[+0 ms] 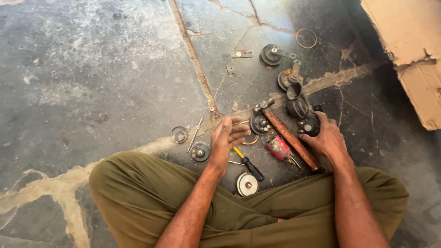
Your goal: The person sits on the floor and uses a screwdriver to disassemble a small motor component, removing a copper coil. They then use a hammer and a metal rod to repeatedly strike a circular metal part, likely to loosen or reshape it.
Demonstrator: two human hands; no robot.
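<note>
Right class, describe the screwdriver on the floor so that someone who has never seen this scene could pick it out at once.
Start at the person's crossed legs in olive trousers and look just above them, between the two hands. The screwdriver lies on the cracked stone floor, right of the left hand and left of the long wooden-handled hammer. Nothing else nearby has its black and yellow handle.

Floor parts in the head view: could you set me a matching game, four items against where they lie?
Items:
1. hammer
2. thin metal ring
3. cardboard box
4. screwdriver

Places:
A. top right corner of the view
B. far from the person, alone near the top
C. between the left hand and right hand, wooden handle slanting
D. just in front of the knees, yellow shaft and black handle

Pairs: 1-C, 2-B, 3-A, 4-D
</note>
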